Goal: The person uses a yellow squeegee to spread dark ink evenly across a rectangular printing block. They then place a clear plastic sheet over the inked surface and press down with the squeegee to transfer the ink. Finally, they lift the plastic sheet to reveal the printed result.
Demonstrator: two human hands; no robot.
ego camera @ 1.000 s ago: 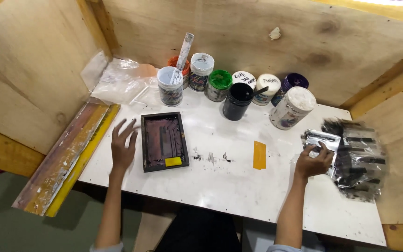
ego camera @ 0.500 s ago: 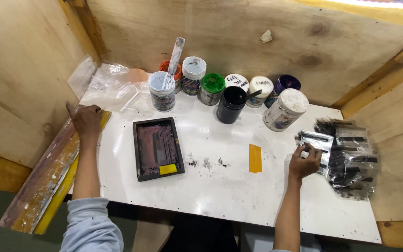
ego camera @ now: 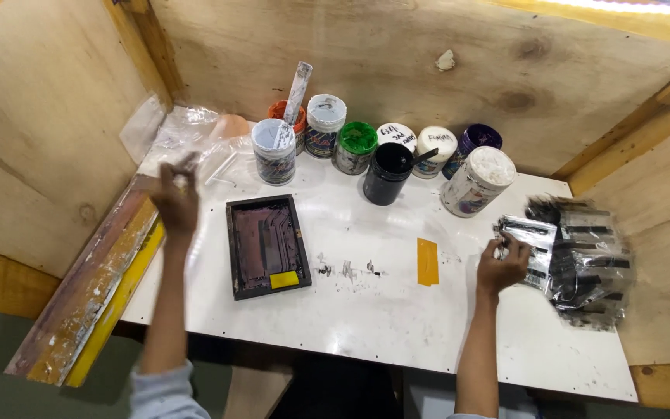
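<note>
Plastic packets [ego camera: 575, 260] under right hand [ego camera: 502, 268]; left hand [ego camera: 174, 198] raised, blurred.

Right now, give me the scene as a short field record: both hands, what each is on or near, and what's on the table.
left hand: raised over the table's left edge, near clear plastic bags; grip unclear
right hand: fingers on a pile of shiny black-and-silver packets
table: white, ink-smudged at centre
centre-left: small dark framed screen
back row: paint jars, one open black jar
yellow tape strip: flat, right of the smudges
</note>
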